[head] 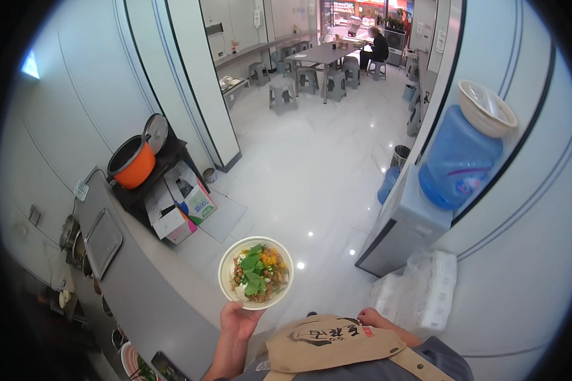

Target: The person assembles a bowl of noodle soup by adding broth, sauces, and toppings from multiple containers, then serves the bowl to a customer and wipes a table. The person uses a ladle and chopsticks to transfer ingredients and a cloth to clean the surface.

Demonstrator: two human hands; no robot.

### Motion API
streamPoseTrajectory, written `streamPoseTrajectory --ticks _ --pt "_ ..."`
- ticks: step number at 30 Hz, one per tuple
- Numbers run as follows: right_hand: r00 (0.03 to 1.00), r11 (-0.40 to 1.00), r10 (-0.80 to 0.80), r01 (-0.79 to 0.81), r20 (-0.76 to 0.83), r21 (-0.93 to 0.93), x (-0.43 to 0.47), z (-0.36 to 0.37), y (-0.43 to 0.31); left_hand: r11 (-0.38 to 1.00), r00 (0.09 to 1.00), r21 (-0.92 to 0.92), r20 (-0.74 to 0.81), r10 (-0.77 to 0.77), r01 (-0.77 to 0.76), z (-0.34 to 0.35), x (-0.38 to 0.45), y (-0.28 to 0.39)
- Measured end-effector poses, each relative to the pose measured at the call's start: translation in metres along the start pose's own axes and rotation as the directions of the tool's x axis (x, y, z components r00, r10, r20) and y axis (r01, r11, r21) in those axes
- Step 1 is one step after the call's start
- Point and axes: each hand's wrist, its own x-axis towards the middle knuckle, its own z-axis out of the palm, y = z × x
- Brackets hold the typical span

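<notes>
My left hand (240, 320) grips a round, pale bowl (223, 281) by its near rim and underside. Inside it, leafy greens (253, 269) lie over chopped brown toppings, yellow bits and something white; whatever is beneath is hidden. The bowl is held out in front of my body, to the right of the grey counter (157, 305). Beside the right edge of my tan apron (333, 343), which bears writing, my right hand (372, 317) hangs low with its fingers curled in. Nothing shows in that hand, though its palm is hidden.
An orange pot (134, 166) with its lid raised stands on a dark stand (183, 152), cardboard boxes (176, 226) below. At right are a water dispenser (395, 233) and plastic-wrapped packs (438, 295). Ahead, stools (282, 95) surround a long table (314, 55), where a person (376, 47) sits.
</notes>
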Motion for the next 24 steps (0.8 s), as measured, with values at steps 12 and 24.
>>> streamPoseTrajectory --ticks 12,24 --pt "0.996 0.994 0.024 -0.033 -0.089 -0.102 0.290 -0.147 -0.071 1.000 1.000 0.014 -0.030 -0.003 0.003 0.071 0.339 0.015" --pt "0.993 0.977 -0.112 0.103 -0.040 -0.188 0.569 -0.416 -0.350 0.989 0.992 -0.094 -0.066 0.109 -0.115 0.142 0.655 0.073"
